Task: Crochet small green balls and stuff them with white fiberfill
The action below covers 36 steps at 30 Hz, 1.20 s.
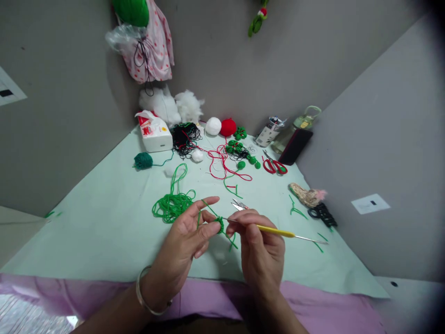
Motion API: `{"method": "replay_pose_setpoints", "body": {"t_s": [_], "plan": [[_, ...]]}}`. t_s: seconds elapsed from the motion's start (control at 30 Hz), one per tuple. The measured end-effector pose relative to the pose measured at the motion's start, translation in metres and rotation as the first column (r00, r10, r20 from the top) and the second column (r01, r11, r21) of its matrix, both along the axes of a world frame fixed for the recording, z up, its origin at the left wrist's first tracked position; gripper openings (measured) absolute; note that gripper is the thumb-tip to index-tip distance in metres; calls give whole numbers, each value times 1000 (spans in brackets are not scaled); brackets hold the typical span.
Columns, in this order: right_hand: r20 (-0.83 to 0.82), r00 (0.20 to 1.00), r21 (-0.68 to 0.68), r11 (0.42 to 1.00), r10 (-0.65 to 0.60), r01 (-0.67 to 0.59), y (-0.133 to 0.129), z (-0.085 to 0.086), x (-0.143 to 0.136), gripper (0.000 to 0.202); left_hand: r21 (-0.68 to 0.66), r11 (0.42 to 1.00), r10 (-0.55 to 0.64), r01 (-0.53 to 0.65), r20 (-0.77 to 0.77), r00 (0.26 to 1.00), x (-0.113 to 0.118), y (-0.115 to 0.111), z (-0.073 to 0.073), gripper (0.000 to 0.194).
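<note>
Between thumb and fingers, my left hand (pixel 186 232) pinches a small green crochet piece (pixel 219 224). Green yarn runs over its raised index finger, and a short tail hangs below the piece. My right hand (pixel 261 246) grips a crochet hook (pixel 274 230) with a yellow handle and metal at both ends. The hook's left tip meets the top of the crochet piece; whether a loop sits on it is too small to tell. Just beyond my left hand lies a loose heap of green yarn (pixel 172 206). Small scissors (pixel 239 204) lie behind my right hand, partly hidden.
Toward the back stand a tissue pack (pixel 155 132), a white yarn ball (pixel 213 126), a red yarn ball (pixel 228 126) and a bottle (pixel 295 130). Red-handled scissors (pixel 274 166) lie at right, near a beige crocheted item (pixel 306 195). A teal yarn ball (pixel 143 161) rests at left.
</note>
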State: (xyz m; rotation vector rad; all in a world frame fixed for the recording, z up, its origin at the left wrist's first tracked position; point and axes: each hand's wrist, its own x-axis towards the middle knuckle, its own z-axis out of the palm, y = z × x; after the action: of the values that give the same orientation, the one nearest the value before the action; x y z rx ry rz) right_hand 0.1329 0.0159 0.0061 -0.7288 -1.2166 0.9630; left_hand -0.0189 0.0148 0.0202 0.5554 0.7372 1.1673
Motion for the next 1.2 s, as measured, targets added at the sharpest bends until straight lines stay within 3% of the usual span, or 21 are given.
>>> {"method": "replay_pose_setpoints", "body": {"t_s": [0.17, 0.3, 0.47, 0.7, 1.03, 1.2], "plan": [[-116, 993, -142, 990, -2, -14, 3, 7, 1, 18, -49, 992, -110, 117, 128, 986, -5, 1, 3, 44], [-224, 972, -242, 962, 69, -124, 4, 13, 2, 19, -23, 996, -80, 83, 115, 990, -6, 1, -1, 32], [-156, 984, -143, 984, 87, -110, 4, 14, 1, 18, 64, 998, 8, -5, -43, 999, -3, -1, -5, 32], [-33, 998, -26, 998, 49, -50, 1, 12, 3, 20, 100, 995, 14, -2, -122, 992, -2, 1, -9, 32], [65, 998, 32, 999, 21, -23, -3, 5, 8, 23, 76, 995, -52, 61, -110, 993, -4, 4, -5, 49], [155, 986, 78, 996, -64, 52, -4, 5, 11, 24, 57, 996, -59, 65, -91, 994, -3, 4, -2, 49]]}}
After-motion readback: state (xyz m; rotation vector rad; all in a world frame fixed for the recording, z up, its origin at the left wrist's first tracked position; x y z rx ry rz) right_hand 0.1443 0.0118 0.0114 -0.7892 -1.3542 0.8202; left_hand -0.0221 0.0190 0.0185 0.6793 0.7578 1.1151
